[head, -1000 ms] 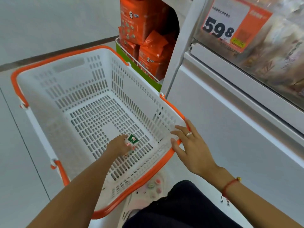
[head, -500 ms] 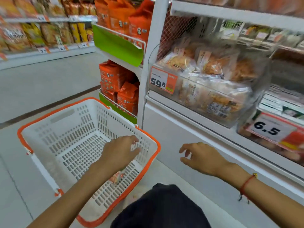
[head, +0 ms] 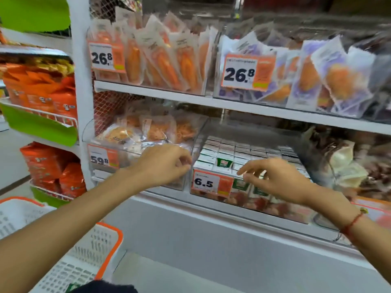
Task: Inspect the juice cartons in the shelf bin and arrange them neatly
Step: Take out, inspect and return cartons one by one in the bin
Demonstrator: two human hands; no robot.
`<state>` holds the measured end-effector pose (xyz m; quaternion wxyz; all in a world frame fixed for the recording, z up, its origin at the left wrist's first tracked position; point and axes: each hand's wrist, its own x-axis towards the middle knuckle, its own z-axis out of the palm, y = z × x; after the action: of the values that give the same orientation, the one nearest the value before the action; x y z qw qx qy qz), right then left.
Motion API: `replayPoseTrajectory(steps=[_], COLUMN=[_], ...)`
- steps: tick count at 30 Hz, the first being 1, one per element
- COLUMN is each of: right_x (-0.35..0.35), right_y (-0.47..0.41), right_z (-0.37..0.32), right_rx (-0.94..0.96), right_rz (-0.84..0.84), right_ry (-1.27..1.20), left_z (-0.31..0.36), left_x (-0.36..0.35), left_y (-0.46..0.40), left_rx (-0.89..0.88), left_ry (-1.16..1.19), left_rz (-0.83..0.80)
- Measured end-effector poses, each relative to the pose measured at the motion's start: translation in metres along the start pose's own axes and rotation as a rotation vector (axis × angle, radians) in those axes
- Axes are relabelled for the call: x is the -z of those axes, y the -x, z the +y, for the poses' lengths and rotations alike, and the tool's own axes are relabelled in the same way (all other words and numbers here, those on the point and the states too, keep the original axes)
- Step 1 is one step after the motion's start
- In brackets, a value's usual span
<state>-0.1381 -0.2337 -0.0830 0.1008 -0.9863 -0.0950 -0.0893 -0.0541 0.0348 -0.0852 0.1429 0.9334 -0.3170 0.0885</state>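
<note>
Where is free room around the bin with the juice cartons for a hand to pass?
Open space lies above the juice cartons, below the upper shelf board; the right hand reaches in there. The carton rows look tightly packed. The left hand hovers before the neighbouring snack bin, which is heaped.

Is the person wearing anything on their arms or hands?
Both arms are bare, with no sleeves and no gloves. The left hand shows nothing worn. Below the right hand, a thin red string bracelet with a small bead circles the wrist.

Clear glossy plastic shelf bin [head: 249,205]
</note>
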Motion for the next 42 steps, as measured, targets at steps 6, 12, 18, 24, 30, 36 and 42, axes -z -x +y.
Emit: replayPoseTrajectory(steps=[6,12,18,24,30,36,42], right_x=[-0.026,-0.054,-0.06,-0.062,-0.062,-0.062,-0.061], right_y=[-0.009,-0.018,-0.018,-0.018,-0.019,-0.019,-0.019], right_z=[0.052,0.073,0.075,0.074,0.073,0.072,0.074], right_rx=[-0.175,-0.278,-0.273,-0.288,-0.297,-0.289,-0.292], right_rz=[0.134,0.04,0.023,0.018,0.026,0.016,0.006], right_ry=[0.026,0.031,0.076,0.087,0.1,0.098,0.089], left_z=[0.042,0.052,0.054,0.052,0.046,0.043,0.04], left_x=[-0.025,-0.067,-0.079,-0.087,-0.085,-0.073,-0.045], left_y=[-0.091,-0.145,-0.166,-0.17,-0.176,-0.183,-0.172], left_rx=[-0.074,-0.097,-0.132,-0.175,-0.193,-0.209,-0.16], left_ry=[0.003,-0.142,-0.249,-0.277,-0.265,-0.299,-0.077], left_rz=[0.028,-0.217,-0.282,-0.246,-0.282,-0.268,-0.228])
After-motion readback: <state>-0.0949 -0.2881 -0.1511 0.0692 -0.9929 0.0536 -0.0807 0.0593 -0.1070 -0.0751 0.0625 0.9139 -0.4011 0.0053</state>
